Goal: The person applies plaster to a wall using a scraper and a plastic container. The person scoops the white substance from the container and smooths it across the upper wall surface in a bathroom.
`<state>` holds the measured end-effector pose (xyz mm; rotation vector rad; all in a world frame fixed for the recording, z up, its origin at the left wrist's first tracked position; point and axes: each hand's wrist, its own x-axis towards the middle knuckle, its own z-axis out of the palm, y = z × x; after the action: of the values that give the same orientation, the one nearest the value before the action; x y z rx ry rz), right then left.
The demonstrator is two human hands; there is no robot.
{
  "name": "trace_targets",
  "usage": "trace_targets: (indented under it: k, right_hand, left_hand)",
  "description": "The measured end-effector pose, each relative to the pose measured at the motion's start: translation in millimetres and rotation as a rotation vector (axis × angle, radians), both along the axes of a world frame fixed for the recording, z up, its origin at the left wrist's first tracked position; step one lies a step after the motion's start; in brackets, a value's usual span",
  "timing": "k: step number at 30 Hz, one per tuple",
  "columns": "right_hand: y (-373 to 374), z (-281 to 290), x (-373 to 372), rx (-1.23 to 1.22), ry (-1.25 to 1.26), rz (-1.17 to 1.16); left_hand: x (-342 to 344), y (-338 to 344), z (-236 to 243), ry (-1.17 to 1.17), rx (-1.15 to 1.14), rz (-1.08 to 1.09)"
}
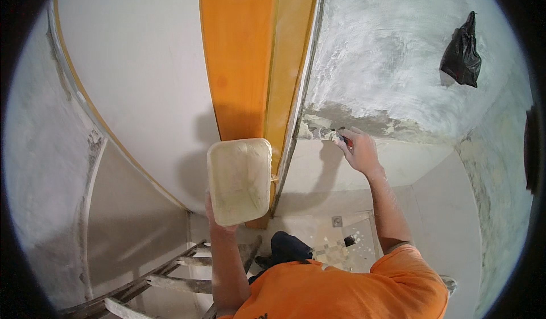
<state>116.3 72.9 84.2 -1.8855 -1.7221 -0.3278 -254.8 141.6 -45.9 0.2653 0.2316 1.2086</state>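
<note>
Left of centre, the left hand (219,221) clasps a cream plastic tub (240,177), likely light, stiff, best supported underneath; centre-right, the right hand (362,150) pinches a red-handled tool (348,143).

Left grip (217,222) holds a tub (239,177) (pale), right grip (362,149) a tool (348,142).

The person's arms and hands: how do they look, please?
The right forearm is bare below a short orange sleeve, with whitish smears near the wrist. The right hand wears no glove. The left forearm is bare too; the left hand is partly hidden.
</note>
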Motion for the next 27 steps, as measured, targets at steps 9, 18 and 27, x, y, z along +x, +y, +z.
trace_targets:
  k: [9, 18, 27]
  right_hand:
    - [-18.6, -32.3, 79.7, -0.158, 0.081, -0.472]
    - [-93.6, -31.0, 102.0, -0.049, 0.115, -0.519]
    - [1.9, -42.0, -11.6, -0.016, 0.205, -0.14]
  left_hand:
    - [5.7, -5.9, -26.4, 0.1, -0.059, 0.133]
    - [20.8, -11.2, -22.1, -0.016, -0.014, 0.108]
    - [46.3, -17.2, -25.2, 0.071, 0.318, 0.233]
